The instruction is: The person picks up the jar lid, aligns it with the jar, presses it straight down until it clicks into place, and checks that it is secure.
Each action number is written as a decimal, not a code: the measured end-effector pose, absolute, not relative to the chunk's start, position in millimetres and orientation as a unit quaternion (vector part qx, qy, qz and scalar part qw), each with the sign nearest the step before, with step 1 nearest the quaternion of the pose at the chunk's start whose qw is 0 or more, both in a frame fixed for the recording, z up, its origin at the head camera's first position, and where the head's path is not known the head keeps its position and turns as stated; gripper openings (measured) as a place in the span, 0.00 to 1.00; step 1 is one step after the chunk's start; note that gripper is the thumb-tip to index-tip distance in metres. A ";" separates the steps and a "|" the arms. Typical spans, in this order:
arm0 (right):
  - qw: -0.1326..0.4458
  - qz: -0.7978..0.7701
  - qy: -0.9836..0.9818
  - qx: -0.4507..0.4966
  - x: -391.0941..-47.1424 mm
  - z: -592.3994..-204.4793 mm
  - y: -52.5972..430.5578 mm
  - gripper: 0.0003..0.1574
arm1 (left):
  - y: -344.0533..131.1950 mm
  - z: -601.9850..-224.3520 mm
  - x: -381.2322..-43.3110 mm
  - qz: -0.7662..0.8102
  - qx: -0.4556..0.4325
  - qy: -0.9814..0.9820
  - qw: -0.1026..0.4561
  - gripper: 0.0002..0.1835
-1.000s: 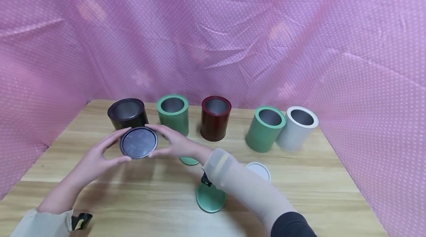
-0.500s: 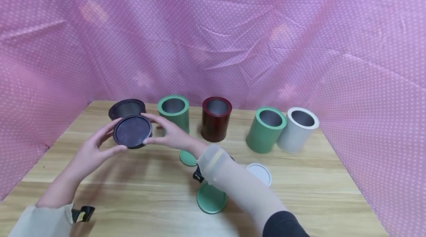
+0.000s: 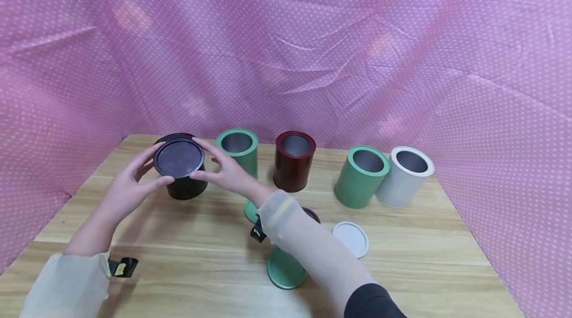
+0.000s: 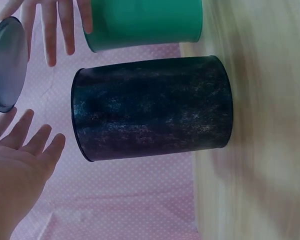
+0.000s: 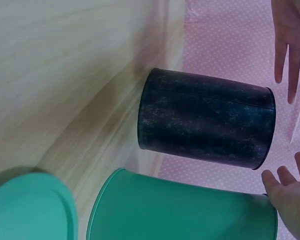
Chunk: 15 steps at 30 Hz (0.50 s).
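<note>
A round black lid [image 3: 179, 158] is held between both hands, close over the mouth of a black can [image 3: 187, 188]. My left hand [image 3: 125, 186] pinches its left edge with thumb and finger, and my right hand [image 3: 227, 173] grips the right edge the same way. In the left wrist view, the lid [image 4: 11, 65] hangs tilted, with a gap between it and the rim of the upright black can [image 4: 155, 109]. Most of that can's opening is hidden by the lid in the head view. Beside the right hand stands an open green can [image 3: 247, 163].
Along the back stand an open dark red can [image 3: 292, 171], another green can [image 3: 357, 186] and a white can [image 3: 402, 186]. Nearer lie a white lid [image 3: 350, 238], a green lid [image 3: 286, 269], a smaller-looking green lid [image 3: 250, 211] and a dark red lid [image 3: 312, 214], partly behind the right arm.
Both hands have carried the black lid away from me and slightly left, from in front of the black can to over its opening. The other cans and lids stayed put.
</note>
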State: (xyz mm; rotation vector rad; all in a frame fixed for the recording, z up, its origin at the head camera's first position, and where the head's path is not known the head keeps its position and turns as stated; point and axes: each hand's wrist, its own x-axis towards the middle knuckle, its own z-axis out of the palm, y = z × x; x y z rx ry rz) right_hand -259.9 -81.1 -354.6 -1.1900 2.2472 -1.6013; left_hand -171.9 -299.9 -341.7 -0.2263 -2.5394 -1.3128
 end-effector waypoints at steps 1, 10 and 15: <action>0.069 -0.533 0.747 -0.391 -261.0 -354.7 -82.0 0.46 | -299.6 -341.1 -173.7 -0.456 -0.079 -0.876 0.138 0.41; 0.093 -0.564 0.738 -0.359 -266.4 -353.7 -87.2 0.47 | -300.1 -337.1 -184.9 -0.453 -0.077 -0.877 0.143 0.40; 0.093 -0.582 0.727 -0.351 -269.4 -353.5 -91.1 0.45 | -303.7 -332.0 -191.2 -0.455 -0.083 -0.877 0.131 0.40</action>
